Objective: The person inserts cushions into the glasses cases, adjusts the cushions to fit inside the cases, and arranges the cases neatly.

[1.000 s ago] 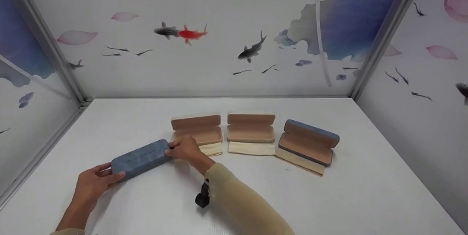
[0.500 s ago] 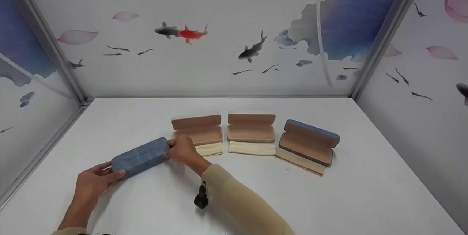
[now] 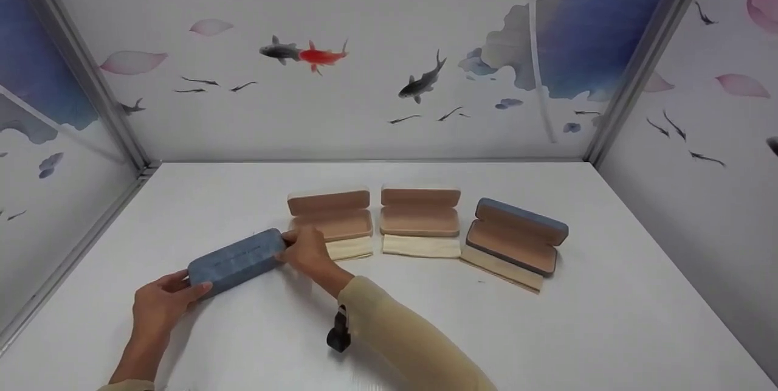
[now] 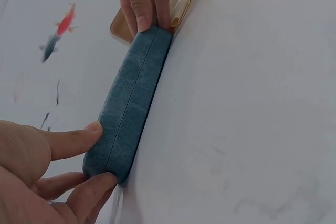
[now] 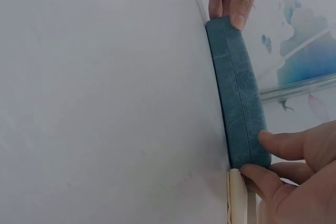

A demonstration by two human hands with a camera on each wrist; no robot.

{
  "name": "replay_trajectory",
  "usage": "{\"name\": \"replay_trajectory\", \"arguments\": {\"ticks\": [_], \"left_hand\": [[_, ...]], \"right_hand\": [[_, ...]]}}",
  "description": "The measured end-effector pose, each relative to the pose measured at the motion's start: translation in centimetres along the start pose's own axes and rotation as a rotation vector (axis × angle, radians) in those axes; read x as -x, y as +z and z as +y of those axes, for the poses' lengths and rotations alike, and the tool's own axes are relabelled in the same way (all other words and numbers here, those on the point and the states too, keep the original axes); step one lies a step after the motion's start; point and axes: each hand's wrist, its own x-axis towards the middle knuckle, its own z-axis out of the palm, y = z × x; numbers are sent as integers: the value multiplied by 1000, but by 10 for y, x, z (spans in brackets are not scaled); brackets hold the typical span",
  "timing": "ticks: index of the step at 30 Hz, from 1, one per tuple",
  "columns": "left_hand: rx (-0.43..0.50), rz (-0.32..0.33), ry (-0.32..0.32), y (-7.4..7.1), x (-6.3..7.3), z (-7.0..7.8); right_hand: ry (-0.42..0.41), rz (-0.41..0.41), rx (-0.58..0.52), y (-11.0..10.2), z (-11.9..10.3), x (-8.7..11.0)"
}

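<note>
A closed blue glasses case [image 3: 236, 262] with faint lettering on its lid is held at both ends, low over the left part of the table. My left hand [image 3: 159, 306] grips its near-left end, the thumb at the upper edge and fingers curled beneath, as the left wrist view shows. At the other end my right hand [image 3: 309, 255] pinches the case between thumb and fingers. The seam along the side of the blue case [image 4: 128, 103] is closed. In the right wrist view, a folded cream cloth [image 5: 238, 195] appears just past the case's end.
Behind my right hand stands an open cream case [image 3: 331, 214] with a cloth [image 3: 352, 249] before it. Another open cream case [image 3: 419, 211] and its cloth [image 3: 420, 246] are in the middle. An open blue case [image 3: 516, 236] with a cloth [image 3: 504, 269] sits right. Printed panels enclose the table [image 3: 547, 342].
The blue case tilted slightly between the first two frames. Since then both hands have kept their hold with hardly any movement, while the whole head view has shifted a little.
</note>
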Motion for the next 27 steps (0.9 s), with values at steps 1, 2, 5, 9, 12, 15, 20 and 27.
{"name": "replay_trajectory", "arguments": {"ticks": [1, 2, 5, 9, 12, 15, 20, 27], "left_hand": [[-2, 12, -3, 1, 1, 0], [-2, 22, -1, 1, 3, 1], [8, 48, 15, 2, 8, 6], [25, 82, 72, 1, 16, 17], [10, 107, 130, 0, 23, 26], [15, 100, 168, 1, 29, 35], [51, 65, 176, 4, 36, 45], [73, 42, 196, 1, 41, 57]], "right_hand": [[-2, 2, -7, 0, 0, 0], [-7, 4, -5, -1, 1, 0], [-23, 4, -2, -4, 1, 0], [-3, -25, -46, -13, -2, 0], [19, -65, -94, -21, -6, 2], [27, -89, -123, -30, -10, 6], [21, -108, -166, -45, -13, 13], [11, -133, -295, -66, -22, 22]]}}
